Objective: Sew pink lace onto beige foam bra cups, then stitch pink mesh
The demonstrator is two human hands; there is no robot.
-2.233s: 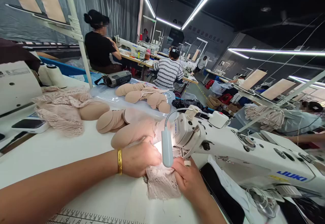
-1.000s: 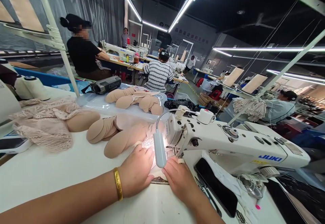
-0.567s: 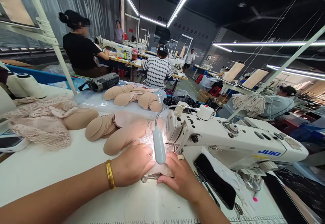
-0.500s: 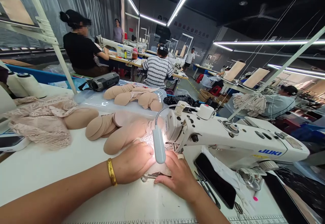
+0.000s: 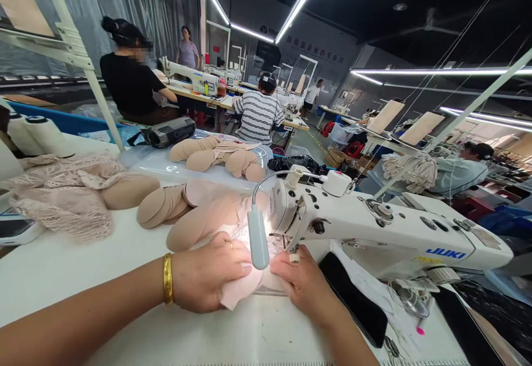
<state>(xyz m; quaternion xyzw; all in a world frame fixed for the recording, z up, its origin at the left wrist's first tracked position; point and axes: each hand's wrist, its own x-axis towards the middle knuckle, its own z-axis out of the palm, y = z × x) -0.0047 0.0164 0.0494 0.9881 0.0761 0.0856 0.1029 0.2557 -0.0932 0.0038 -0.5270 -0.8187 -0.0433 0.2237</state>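
A pale pink fabric piece (image 5: 241,290) lies under the needle area of a white sewing machine (image 5: 353,227). My left hand (image 5: 211,272), with a gold bracelet at the wrist, is closed on its left side, thumb on top. At its right side my right hand (image 5: 307,280) has its fingers drawn together on the fabric; the fingertips are partly hidden near the machine's presser area. A grey lamp head (image 5: 258,238) on a bent neck covers the spot between my hands. Beige moulded cups (image 5: 191,225) and lace lie joined to or beside the work, which I cannot tell.
Stacked beige cups (image 5: 164,205) and lace fabric (image 5: 70,194) lie left on the table. More cups (image 5: 224,155) rest on a plastic sheet behind. A black phone (image 5: 357,299) sits right of my right hand. Co-workers sit at machines beyond, including one in stripes (image 5: 260,111).
My left hand has shifted left, and the pink fabric now shows below its thumb. My right thumb has drawn in from its spread position. Dark scissors-like tools beside the phone are now hidden.
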